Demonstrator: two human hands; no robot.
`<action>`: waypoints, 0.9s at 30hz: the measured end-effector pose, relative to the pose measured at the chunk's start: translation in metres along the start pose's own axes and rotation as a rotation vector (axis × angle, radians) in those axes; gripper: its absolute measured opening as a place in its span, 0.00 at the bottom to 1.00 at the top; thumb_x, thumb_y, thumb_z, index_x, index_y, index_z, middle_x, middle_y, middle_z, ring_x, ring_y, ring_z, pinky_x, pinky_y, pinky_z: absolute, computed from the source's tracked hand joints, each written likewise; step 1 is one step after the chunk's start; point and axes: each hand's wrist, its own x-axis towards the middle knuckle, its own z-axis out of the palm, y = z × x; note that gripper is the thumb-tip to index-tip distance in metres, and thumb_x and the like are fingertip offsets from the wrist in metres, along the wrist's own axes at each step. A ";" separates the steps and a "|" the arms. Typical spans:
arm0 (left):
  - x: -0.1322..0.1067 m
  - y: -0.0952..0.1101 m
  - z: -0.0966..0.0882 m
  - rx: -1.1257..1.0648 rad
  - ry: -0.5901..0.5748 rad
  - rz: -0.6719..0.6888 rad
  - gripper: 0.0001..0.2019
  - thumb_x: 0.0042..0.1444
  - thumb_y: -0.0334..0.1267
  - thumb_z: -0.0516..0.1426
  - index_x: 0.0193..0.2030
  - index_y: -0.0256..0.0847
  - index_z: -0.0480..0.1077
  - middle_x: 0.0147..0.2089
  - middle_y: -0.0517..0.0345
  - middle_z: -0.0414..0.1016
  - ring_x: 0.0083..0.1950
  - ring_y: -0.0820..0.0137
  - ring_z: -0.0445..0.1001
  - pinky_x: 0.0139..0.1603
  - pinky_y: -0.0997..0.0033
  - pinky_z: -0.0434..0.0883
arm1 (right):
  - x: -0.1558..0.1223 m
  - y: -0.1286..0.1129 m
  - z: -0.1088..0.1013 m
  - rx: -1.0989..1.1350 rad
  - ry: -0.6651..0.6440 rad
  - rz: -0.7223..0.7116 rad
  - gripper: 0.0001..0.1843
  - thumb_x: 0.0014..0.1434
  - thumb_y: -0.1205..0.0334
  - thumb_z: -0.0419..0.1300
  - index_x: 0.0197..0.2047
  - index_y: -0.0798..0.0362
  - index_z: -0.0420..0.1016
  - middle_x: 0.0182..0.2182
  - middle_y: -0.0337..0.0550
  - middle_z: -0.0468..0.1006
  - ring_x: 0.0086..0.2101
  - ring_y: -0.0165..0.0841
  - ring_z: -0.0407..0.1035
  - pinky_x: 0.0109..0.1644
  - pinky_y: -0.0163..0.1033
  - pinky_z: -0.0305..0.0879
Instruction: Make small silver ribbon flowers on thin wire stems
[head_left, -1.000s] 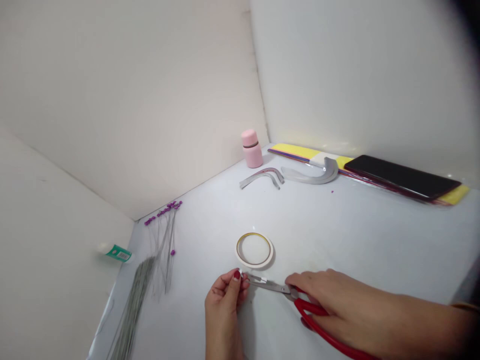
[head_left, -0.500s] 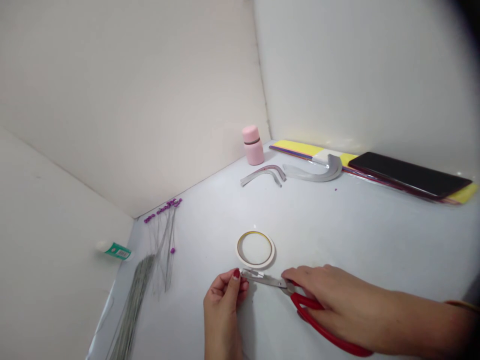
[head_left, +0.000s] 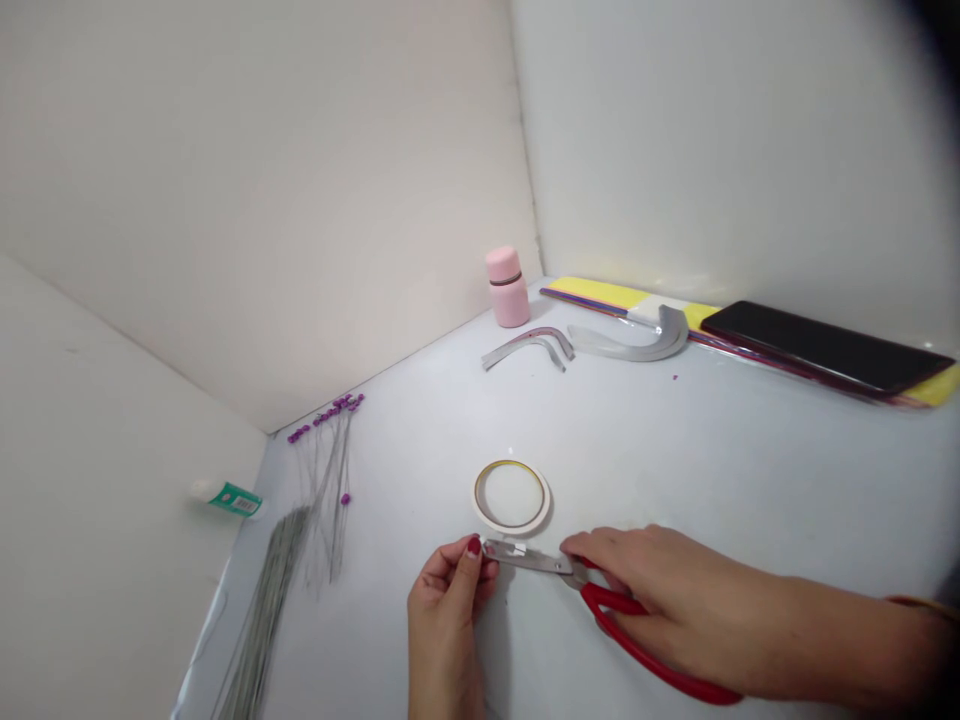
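- One head-worn view looks forward and down over the pale tabletop (head_left: 637,450).
- The left hand (head_left: 450,590) and right hand (head_left: 667,590) show near, low in the view.
- Walls (head_left: 337,200) rise farther off, filling the upper part and left side.

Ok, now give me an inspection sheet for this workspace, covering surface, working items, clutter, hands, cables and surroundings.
Surface: white tabletop, with a small purple speck toward the back.
Working items: red-handled scissors, blades toward the left hand; white tape roll lying flat just behind them.
Clutter: wire bundle and purple-tipped stems at left, green-and-white tube beyond; pink bottle upright, curved strips before it; dark slab on coloured sheets at back right.
Hands: left hand pinches a white piece, too small to identify; right hand grips the scissors.
Cables: nothing seen.
Surroundings: pale walls meeting in a corner behind the bottle.
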 end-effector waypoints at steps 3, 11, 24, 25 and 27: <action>-0.001 0.001 0.001 -0.028 -0.019 -0.012 0.06 0.41 0.32 0.65 0.27 0.32 0.74 0.24 0.58 0.76 0.24 0.79 0.72 0.26 0.84 0.70 | 0.000 0.000 0.000 0.011 0.005 -0.005 0.13 0.53 0.65 0.52 0.42 0.49 0.70 0.33 0.44 0.76 0.34 0.37 0.70 0.37 0.37 0.62; -0.001 0.007 0.001 -0.085 -0.017 -0.083 0.01 0.45 0.25 0.61 0.26 0.32 0.74 0.24 0.56 0.76 0.23 0.79 0.72 0.24 0.84 0.71 | 0.000 0.004 -0.001 0.058 0.000 -0.020 0.13 0.52 0.66 0.52 0.42 0.49 0.69 0.33 0.43 0.76 0.33 0.36 0.70 0.37 0.36 0.61; -0.001 0.006 0.003 -0.069 -0.020 -0.071 0.03 0.45 0.27 0.62 0.29 0.30 0.74 0.26 0.57 0.76 0.23 0.80 0.72 0.25 0.85 0.71 | 0.003 0.005 0.005 0.021 0.043 -0.055 0.14 0.53 0.66 0.52 0.44 0.49 0.69 0.34 0.44 0.76 0.34 0.36 0.70 0.38 0.36 0.61; -0.001 0.005 0.003 -0.071 -0.013 -0.075 0.03 0.45 0.26 0.62 0.29 0.30 0.74 0.25 0.57 0.76 0.23 0.80 0.72 0.25 0.85 0.71 | 0.003 0.005 0.006 0.017 0.046 -0.058 0.14 0.53 0.66 0.52 0.44 0.49 0.69 0.34 0.44 0.76 0.34 0.36 0.70 0.39 0.36 0.61; 0.000 0.005 0.003 -0.078 0.002 -0.074 0.02 0.45 0.25 0.62 0.29 0.30 0.74 0.25 0.57 0.76 0.23 0.80 0.72 0.25 0.85 0.71 | 0.005 0.005 0.009 0.014 0.049 -0.062 0.14 0.53 0.66 0.52 0.43 0.49 0.69 0.34 0.43 0.76 0.34 0.36 0.70 0.39 0.36 0.61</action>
